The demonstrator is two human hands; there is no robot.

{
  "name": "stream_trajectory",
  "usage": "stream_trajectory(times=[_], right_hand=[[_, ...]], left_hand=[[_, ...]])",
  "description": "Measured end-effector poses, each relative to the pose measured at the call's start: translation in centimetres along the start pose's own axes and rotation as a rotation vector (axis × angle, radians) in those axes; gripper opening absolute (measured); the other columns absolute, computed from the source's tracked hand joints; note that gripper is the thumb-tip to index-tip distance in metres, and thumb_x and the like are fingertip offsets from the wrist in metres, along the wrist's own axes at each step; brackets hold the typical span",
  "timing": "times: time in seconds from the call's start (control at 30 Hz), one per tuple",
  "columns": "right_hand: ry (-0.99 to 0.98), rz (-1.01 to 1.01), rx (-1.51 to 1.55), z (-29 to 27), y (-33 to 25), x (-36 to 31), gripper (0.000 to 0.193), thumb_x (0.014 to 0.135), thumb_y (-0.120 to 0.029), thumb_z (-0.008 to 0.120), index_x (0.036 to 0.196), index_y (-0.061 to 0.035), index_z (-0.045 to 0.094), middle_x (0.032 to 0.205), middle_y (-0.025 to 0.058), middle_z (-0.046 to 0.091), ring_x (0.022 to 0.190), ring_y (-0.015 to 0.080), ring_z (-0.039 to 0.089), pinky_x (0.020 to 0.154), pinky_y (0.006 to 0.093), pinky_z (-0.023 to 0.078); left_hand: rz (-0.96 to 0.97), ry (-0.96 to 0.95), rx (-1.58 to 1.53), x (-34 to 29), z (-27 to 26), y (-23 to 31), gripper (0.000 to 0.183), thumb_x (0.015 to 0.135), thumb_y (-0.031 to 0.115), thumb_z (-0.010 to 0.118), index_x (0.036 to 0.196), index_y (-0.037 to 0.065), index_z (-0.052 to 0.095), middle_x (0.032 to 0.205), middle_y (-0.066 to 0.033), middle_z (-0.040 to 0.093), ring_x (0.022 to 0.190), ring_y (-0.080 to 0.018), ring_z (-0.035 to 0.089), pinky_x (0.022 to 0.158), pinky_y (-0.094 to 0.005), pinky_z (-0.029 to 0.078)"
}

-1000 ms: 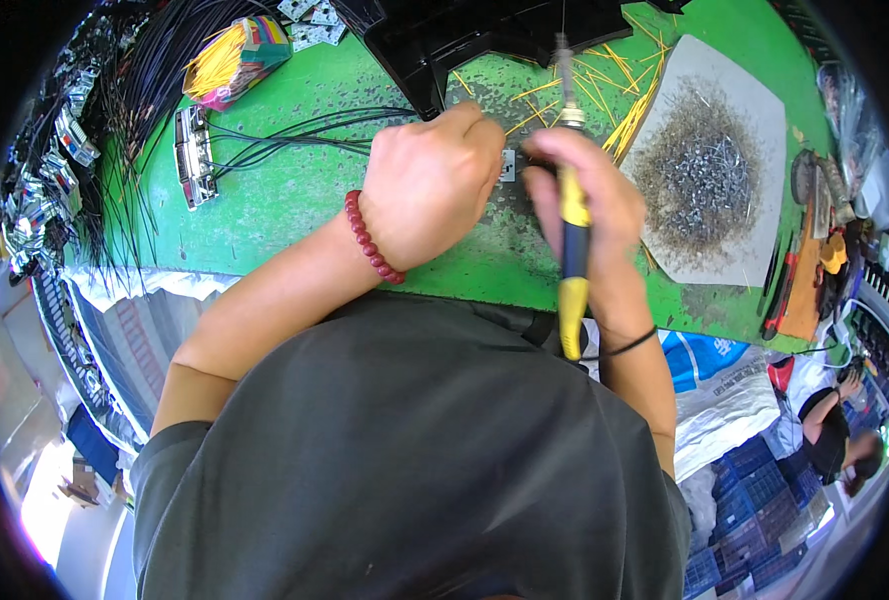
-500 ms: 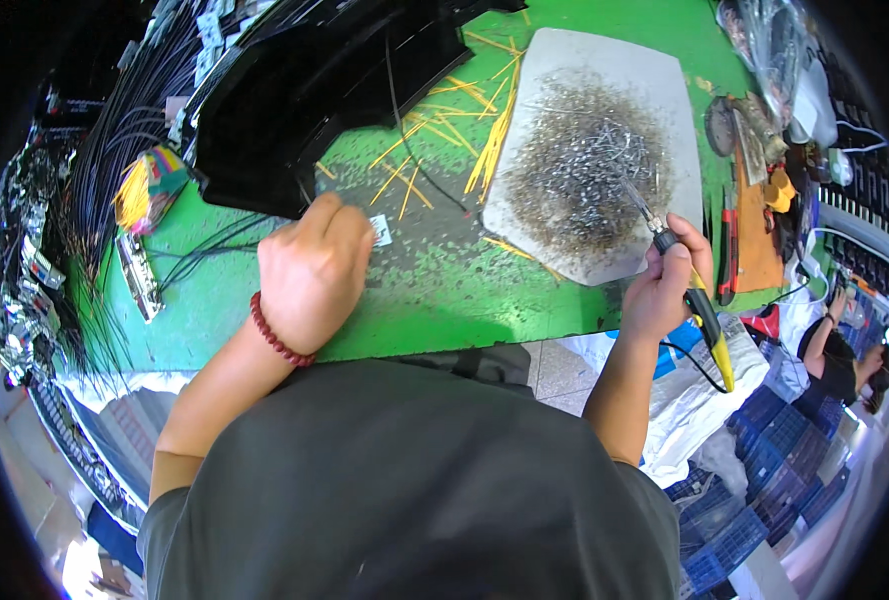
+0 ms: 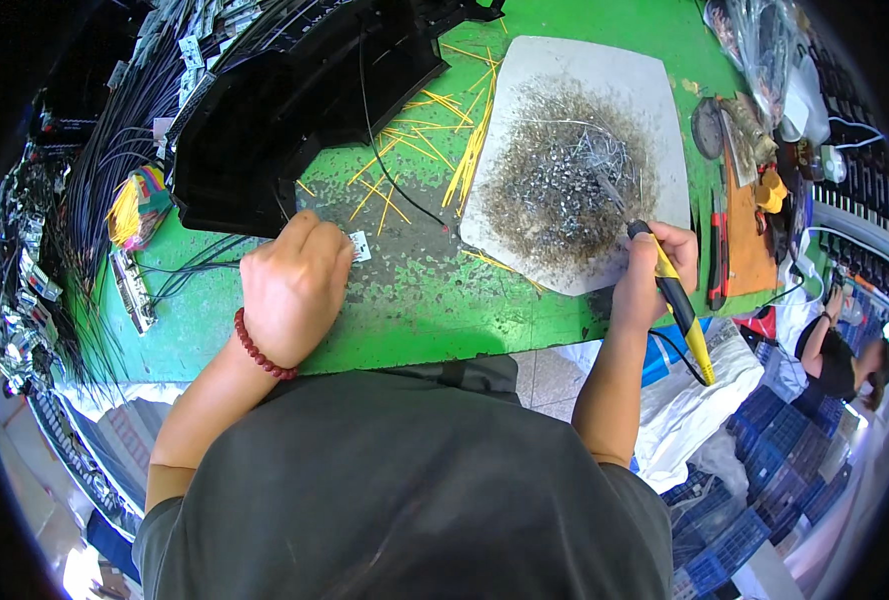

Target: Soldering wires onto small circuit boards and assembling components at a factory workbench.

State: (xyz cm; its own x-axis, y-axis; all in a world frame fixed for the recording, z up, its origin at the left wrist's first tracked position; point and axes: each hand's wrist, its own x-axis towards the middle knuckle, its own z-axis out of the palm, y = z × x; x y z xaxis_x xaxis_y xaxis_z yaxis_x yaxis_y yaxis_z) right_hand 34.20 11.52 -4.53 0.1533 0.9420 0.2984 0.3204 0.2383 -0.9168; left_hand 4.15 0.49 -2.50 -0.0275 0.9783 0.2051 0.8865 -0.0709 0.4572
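Note:
My right hand grips a yellow and black soldering iron like a pen. Its tip points into a heap of solder bits and wire scraps on a pale grey board. At the near edge of a large black plastic housing, my left hand is closed with the fingers curled. Whatever it pinches is hidden under the fingers. A small white label lies beside its knuckles. One thin black wire crosses from the housing toward the board.
Yellow sleeve pieces lie scattered across the green worktop. Black cables with metal connectors pile up at the left, near a bundle of yellow strips. Red-handled pliers lie at the right. Another person sits far right.
My right hand has lowered slightly and the iron's grip has shifted, its tip now deeper over the scraps. The whole bench appears shifted a little left in view; my left hand stays by the housing.

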Motion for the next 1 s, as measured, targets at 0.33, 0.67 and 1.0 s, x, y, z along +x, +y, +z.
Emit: stream_trajectory(times=[0.33, 0.67, 1.0], right_hand=[[-0.265, -0.115, 0.212, 2.3, -2.6, -4.2, 0.019, 0.080, -0.012, 0.066, 0.089, -0.0003, 0.054, 0.079, 0.0066, 0.055, 0.068, 0.0109, 0.047, 0.062, 0.0240, 0.039], [-0.636, -0.153, 0.253, 7.5, -3.7, -8.6, 0.023, 0.075, -0.006, 0.070, 0.090, 0.0008, 0.054, 0.069, 0.0094, 0.058, 0.055, 0.0113, 0.050, 0.050, 0.0234, 0.039], [-0.652, -0.202, 0.222, 8.1, -4.0, -8.4, 0.023, 0.072, -0.005, 0.070, 0.089, 0.0000, 0.056, 0.067, 0.0101, 0.059, 0.050, 0.0121, 0.049, 0.046, 0.0246, 0.039]], left_hand=[[0.036, -0.002, 0.015, -0.4, 0.3, -0.7, 0.017, 0.075, 0.007, 0.067, 0.071, 0.006, 0.051, 0.074, -0.0103, 0.053, 0.054, -0.0279, 0.058, 0.048, -0.0367, 0.048], [0.000, -0.017, 0.030, -1.0, 0.5, -1.0, 0.014, 0.072, 0.005, 0.071, 0.072, 0.007, 0.057, 0.073, -0.0074, 0.054, 0.055, -0.0263, 0.056, 0.046, -0.0351, 0.045], [0.011, -0.015, 0.038, -1.2, 0.7, -1.4, 0.013, 0.071, 0.005, 0.071, 0.073, 0.007, 0.058, 0.074, -0.0067, 0.054, 0.054, -0.0250, 0.056, 0.045, -0.0338, 0.045]])
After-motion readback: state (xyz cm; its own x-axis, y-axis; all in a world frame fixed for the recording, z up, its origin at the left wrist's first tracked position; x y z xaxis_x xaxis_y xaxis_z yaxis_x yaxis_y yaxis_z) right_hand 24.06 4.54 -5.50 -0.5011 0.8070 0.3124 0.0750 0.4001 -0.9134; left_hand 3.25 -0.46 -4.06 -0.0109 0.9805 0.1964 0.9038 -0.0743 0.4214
